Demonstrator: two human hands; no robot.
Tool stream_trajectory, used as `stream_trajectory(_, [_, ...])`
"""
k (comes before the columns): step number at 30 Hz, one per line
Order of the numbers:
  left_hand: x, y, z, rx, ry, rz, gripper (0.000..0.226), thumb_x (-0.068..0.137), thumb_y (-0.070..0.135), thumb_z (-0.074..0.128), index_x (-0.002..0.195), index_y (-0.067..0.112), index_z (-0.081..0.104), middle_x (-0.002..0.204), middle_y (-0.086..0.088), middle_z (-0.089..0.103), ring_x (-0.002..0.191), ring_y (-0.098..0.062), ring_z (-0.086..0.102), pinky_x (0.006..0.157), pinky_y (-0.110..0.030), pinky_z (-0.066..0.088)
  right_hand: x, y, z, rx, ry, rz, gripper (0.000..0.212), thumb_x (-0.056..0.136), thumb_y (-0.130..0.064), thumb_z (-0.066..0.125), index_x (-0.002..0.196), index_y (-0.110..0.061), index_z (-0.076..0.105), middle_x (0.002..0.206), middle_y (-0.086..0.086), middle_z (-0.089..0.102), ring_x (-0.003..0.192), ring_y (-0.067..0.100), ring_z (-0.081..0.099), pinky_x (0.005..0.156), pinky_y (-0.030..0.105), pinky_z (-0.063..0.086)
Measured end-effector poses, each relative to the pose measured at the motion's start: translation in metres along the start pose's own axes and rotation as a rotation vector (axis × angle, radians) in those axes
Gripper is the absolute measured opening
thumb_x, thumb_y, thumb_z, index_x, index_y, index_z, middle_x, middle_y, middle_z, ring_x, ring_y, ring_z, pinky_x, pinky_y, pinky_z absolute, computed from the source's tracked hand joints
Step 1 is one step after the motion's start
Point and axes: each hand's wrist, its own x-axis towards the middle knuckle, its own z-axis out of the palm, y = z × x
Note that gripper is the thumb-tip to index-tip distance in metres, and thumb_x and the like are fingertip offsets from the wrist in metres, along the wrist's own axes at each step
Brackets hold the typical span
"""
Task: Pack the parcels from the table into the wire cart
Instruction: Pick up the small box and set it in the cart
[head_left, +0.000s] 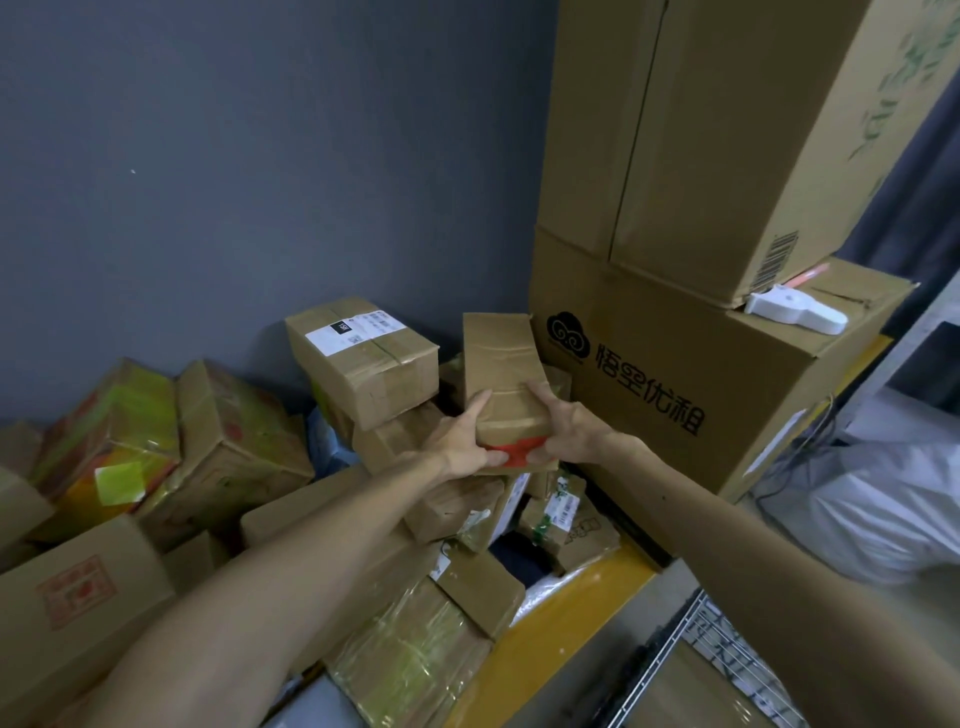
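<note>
**Parcel held in both hands above the heap**

Cartons take up the right corner. A tall plain carton stands on a wider printed carton, which carries black characters and a cloud mark on its front. Both are closed, so I cannot see what is in them.

The yellow surface runs left from them along the grey wall. It is loaded with a heap of taped cardboard parcels lying at all angles. Among them are a labelled parcel near the wall and a yellow-taped parcel at the far left.

The wire cart shows at the lower right, just off the surface's edge. Only its rim and a bit of mesh are in view. What lies inside is too blurred to tell.

The held parcel is a slim brown box with a red band across its near end. It is tilted, far end up, above the middle of the heap and close to the printed carton. It is nowhere near the cart.

The left hand grips its near left corner, and the right hand grips the near right. On each hand the thumb lies on top and the fingers are curled around the red end.

A small white handheld device lies on top of the printed carton.
</note>
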Motion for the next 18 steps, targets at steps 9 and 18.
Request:
stream_trajectory(9, [-0.018, 0.012, -0.008, 0.034, 0.041, -0.007, 0.105, 0.077, 0.039, 0.082, 0.155, 0.043, 0.013, 0.149, -0.008, 0.037, 0.134, -0.027, 0.041, 0.111, -0.038, 0.036, -0.015, -0.002, 0.002, 0.016, 0.045, -0.042, 0.114, 0.076, -0.030, 0.083, 0.157, -0.033, 0.003, 0.146, 0.017, 0.041, 0.130, 0.031, 0.048, 0.108, 0.037, 0.042])
stream_trajectory(18, [-0.062, 0.035, -0.036, 0.042, 0.124, 0.057, 0.102, 0.079, 0.037, 0.081, 0.154, 0.045, 0.013, 0.149, -0.013, 0.037, 0.134, -0.031, 0.041, 0.109, -0.035, 0.036, -0.056, -0.028, -0.018, 0.030, 0.147, -0.107, 0.114, 0.076, -0.030, 0.084, 0.157, -0.033, 0.004, 0.148, 0.018, 0.041, 0.133, 0.031, 0.045, 0.109, 0.036, 0.038])
